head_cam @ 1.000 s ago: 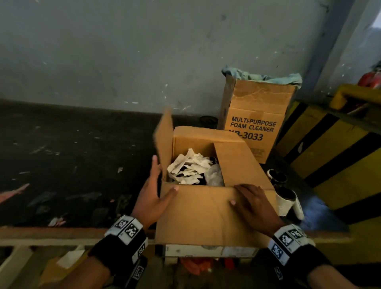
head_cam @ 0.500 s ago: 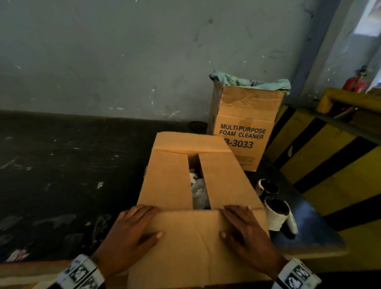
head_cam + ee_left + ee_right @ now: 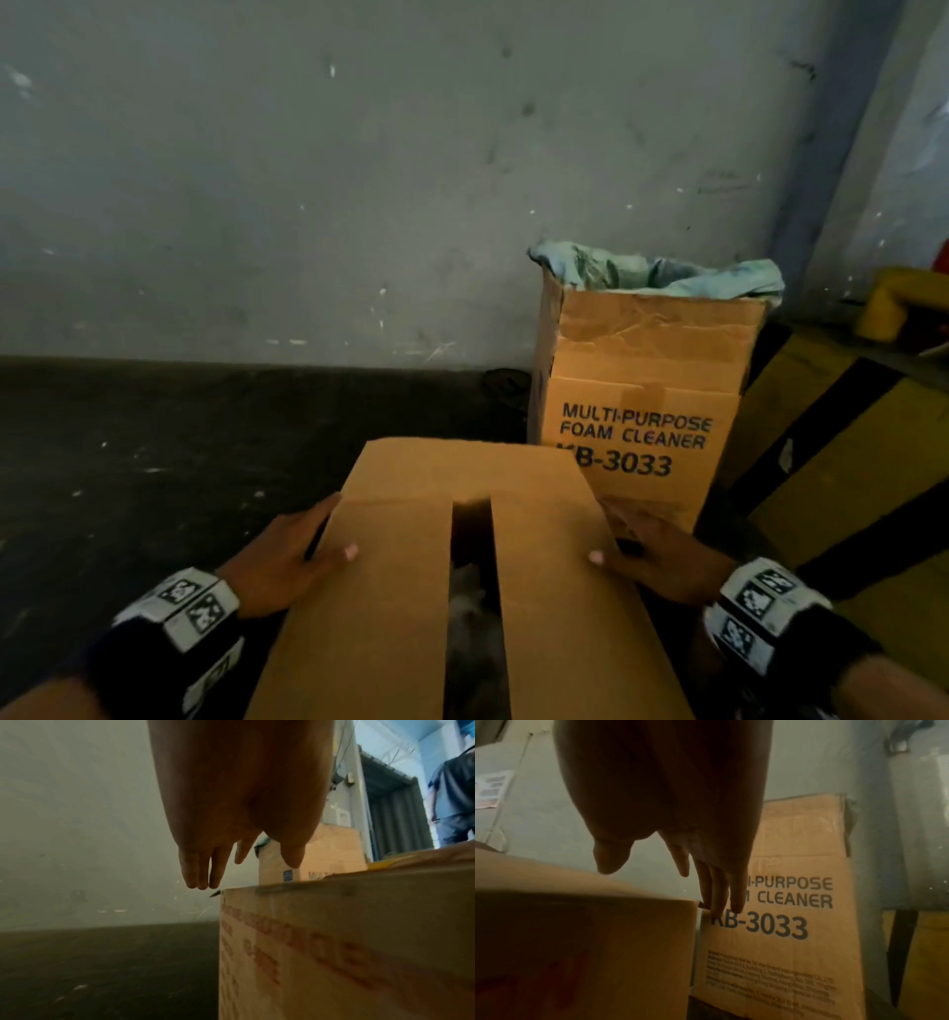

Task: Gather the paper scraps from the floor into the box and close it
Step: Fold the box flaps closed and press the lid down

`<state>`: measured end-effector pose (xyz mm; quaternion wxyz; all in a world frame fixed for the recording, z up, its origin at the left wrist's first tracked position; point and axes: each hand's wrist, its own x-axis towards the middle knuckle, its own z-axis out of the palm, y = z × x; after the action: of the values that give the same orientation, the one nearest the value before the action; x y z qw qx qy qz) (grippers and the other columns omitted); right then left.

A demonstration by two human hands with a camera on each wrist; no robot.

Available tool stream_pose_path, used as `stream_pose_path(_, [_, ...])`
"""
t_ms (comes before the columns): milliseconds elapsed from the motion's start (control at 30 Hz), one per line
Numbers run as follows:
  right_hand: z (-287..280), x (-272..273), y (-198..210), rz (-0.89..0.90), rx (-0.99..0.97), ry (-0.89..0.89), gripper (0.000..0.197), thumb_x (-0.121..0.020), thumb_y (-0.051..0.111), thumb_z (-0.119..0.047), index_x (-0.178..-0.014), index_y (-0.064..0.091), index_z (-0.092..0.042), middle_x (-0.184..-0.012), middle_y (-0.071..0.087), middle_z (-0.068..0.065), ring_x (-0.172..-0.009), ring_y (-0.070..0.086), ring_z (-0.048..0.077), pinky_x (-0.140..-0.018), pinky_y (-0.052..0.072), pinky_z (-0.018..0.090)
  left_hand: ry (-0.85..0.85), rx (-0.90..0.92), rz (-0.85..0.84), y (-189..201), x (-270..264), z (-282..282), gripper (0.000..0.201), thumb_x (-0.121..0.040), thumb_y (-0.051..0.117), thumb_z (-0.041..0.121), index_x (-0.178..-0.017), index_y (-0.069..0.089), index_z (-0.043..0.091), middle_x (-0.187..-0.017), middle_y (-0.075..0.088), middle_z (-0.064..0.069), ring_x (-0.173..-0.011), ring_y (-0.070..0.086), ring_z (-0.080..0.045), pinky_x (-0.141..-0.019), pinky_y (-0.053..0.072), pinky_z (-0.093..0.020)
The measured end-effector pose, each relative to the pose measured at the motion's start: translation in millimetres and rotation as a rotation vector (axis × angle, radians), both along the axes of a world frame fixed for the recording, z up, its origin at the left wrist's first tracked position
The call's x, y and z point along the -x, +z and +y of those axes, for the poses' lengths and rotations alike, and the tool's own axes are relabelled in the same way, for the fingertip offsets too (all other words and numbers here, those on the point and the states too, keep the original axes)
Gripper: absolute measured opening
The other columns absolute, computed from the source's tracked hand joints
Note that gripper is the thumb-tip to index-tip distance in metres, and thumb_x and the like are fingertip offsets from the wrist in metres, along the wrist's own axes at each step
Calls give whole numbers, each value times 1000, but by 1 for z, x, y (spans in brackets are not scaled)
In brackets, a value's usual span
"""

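plain brown cardboard box (image 3: pixel 411 591) on dark floor (image 3: pixel 154 462), flaps folded down, narrow gap left between them. pale paper scraps (image 3: pixel 470 606) inside. left hand (image 3: pixel 287 560), right hand (image 3: pixel 662 560) flat, fingers straight, flanking the top edges. nearly closed.

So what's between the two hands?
The closed box lies between the left hand and right hand. The head view shows its two top flaps with a dark gap down the middle.

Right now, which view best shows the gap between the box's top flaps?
Head view: the gap runs dark between both flaps of the box. Both wrist views show only the box's side walls and top edge, not the gap.
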<state>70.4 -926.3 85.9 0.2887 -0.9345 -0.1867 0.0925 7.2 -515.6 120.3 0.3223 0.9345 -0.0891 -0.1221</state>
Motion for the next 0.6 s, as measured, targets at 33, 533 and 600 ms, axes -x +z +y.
stream_pose_path(33, [3, -14, -3, 17, 29, -20, 107, -64, 51, -82, -147, 7, -31, -157, 16, -2, -140, 25, 17, -117, 23, 41, 4, -17, 33, -7, -15, 2, 95, -55, 45, 87, -132, 0, 54, -135, 35, 18, -120, 42, -6, -107, 35, -33])
stream_pose_path(533, [28, -38, 70, -137, -783, -335, 82, -77, 67, -41, -141, 15, -46, -105, 59, -9, -96, 53, 5, -85, 42, 31, 334, 269, -322, 6, -50, -6, 118, -37, 52, 91, -118, -30, 67, -152, 23, -4, -137, 26, -25, -110, 24, -57])
stream_pose_path(600, [30, -13, 84, -217, -725, -283, 47, -89, 54, -28, -131, 36, -38, -106, 58, -13, -92, 49, -9, -82, 40, 19, 321, 274, -342, 10, -30, -4, 115, -40, 50, 91, -119, -30, 66, -152, 24, -2, -138, 25, -24, -112, 22, -56])
